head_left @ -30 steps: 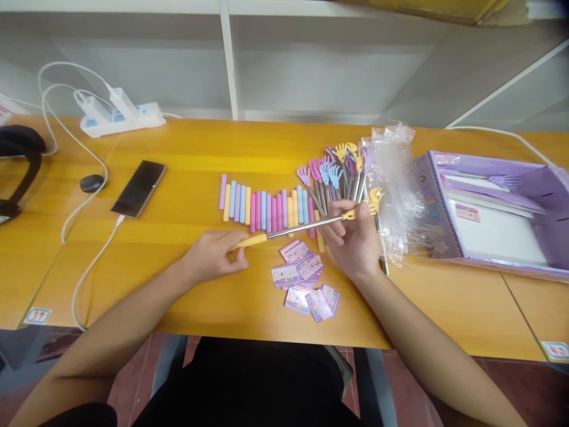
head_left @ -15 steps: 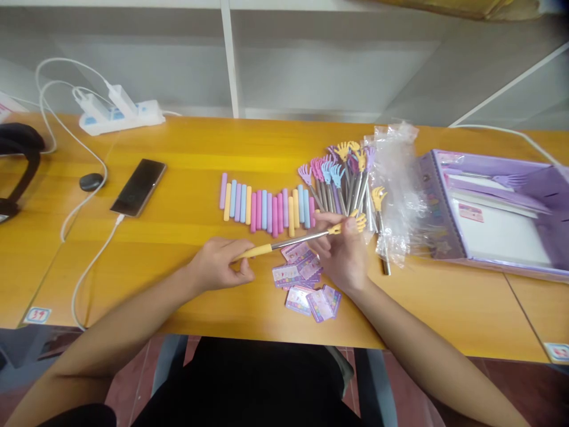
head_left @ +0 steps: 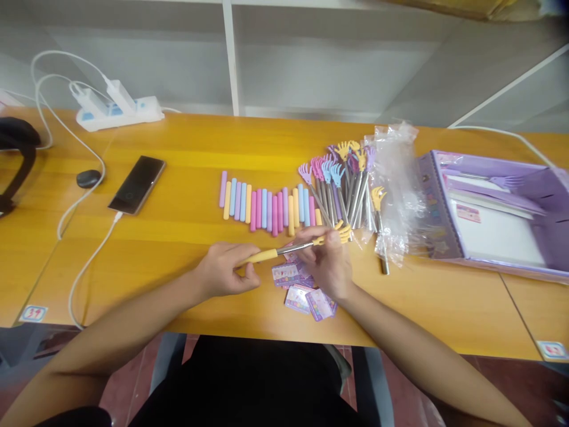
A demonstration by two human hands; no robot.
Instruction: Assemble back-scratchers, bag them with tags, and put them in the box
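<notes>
A yellow back scratcher [head_left: 296, 247] with a metal rod is held level above the desk between my two hands. My left hand [head_left: 225, 268] is closed round its yellow handle. My right hand [head_left: 328, 261] pinches the other end, near the hand-shaped yellow head. Under the right hand lie several purple printed cards [head_left: 297, 296], partly covered. Beyond my hands, coloured handle tubes [head_left: 274, 214] lie side by side in a row. To their right is a pile of back scratcher rods [head_left: 342, 184] with yellow, pink, blue and purple heads.
Clear plastic sleeves [head_left: 395, 190] lie right of the pile, with a single yellow-headed scratcher [head_left: 379, 219] on them. A purple box [head_left: 498, 261] stands at the right. A phone [head_left: 137, 185] on a charging cable, a black mouse-like object [head_left: 89, 178] and a power strip [head_left: 122, 115] are at the left.
My right hand has moved left and slightly down, bringing the rod shorter between my hands. Another yellow tube end now shows at the row's right end.
</notes>
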